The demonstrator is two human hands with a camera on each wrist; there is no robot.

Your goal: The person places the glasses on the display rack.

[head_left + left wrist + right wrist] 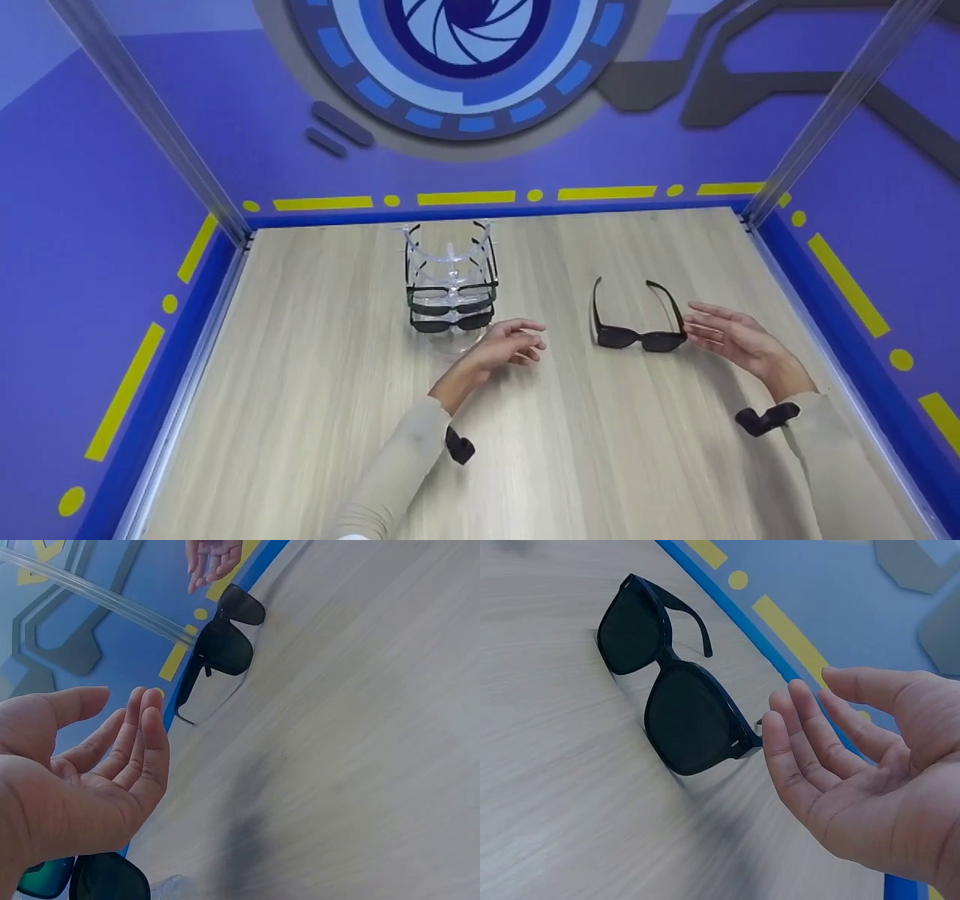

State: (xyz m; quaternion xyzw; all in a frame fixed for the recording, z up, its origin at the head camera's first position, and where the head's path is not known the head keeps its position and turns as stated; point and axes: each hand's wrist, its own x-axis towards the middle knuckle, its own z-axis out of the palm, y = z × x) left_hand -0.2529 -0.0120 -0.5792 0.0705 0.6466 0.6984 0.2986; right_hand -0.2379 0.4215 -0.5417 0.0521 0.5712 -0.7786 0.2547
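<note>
Black sunglasses (642, 340) stand on the table with their temples spread toward the back wall. Just right of them is my right hand (739, 346), its fingers loosely bent and holding nothing; in the right wrist view the fingertips come close to the frame's hinge, and I cannot tell if they touch. My left hand (506, 346) hovers, relaxed, in front and to the right of a clear display stand (452, 259). That stand carries several pairs of eyewear one above another, the lowest being dark sunglasses (433, 325). Nothing lies between the left fingers.
The wood-grain table (315, 390) is enclosed by blue printed panels (225, 112) at the back and sides. Clear posts (847, 82) rise at the back corners. Each wrist wears a small black camera mount (765, 420).
</note>
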